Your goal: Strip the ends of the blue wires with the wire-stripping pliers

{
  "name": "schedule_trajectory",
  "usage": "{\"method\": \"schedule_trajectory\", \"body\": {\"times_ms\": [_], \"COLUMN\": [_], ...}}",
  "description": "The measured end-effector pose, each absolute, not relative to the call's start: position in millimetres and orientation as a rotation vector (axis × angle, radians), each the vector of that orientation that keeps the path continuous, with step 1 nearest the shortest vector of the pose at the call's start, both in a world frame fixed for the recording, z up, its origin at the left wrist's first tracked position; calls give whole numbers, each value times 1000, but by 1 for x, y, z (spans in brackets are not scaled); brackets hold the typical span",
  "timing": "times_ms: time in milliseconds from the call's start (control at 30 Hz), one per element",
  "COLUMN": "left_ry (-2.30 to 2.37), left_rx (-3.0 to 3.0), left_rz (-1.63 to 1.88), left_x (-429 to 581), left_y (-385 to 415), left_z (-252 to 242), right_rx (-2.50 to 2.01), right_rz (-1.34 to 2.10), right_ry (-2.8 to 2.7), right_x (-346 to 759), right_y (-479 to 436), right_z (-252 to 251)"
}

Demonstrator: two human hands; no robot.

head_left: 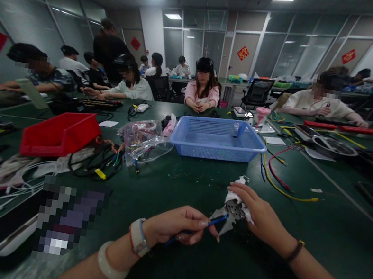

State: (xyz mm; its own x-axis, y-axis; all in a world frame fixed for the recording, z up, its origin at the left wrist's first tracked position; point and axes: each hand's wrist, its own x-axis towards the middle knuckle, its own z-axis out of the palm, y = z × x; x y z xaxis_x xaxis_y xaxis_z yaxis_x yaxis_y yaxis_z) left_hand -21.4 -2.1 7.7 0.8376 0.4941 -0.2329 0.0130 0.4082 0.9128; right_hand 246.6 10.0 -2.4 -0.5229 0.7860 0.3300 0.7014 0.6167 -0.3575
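Observation:
My left hand pinches a short blue wire between thumb and fingers, its tip pushed into the jaws of a metal wire-stripping tool. My right hand is closed around that tool, whose handles are wrapped in white. Both hands hover low over the dark green table, close to its near edge. A watch and a pale bangle sit on my left wrist, and a dark bead bracelet circles my right wrist.
A blue mesh basket stands behind my hands. A clear bag of wires, a red bin, black cable bundles and white earphone cords lie to the left. Yellow and red wires lie right. Several people sit around the table.

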Motion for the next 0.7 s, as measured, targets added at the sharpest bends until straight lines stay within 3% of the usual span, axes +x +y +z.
{"method": "schedule_trajectory", "body": {"times_ms": [700], "left_ry": [483], "left_rx": [1154], "left_rz": [285], "left_x": [-21], "left_y": [-1], "left_z": [7], "right_rx": [-1227], "right_rz": [203], "right_ry": [-2459], "right_x": [247], "right_y": [11], "right_z": [-2]}}
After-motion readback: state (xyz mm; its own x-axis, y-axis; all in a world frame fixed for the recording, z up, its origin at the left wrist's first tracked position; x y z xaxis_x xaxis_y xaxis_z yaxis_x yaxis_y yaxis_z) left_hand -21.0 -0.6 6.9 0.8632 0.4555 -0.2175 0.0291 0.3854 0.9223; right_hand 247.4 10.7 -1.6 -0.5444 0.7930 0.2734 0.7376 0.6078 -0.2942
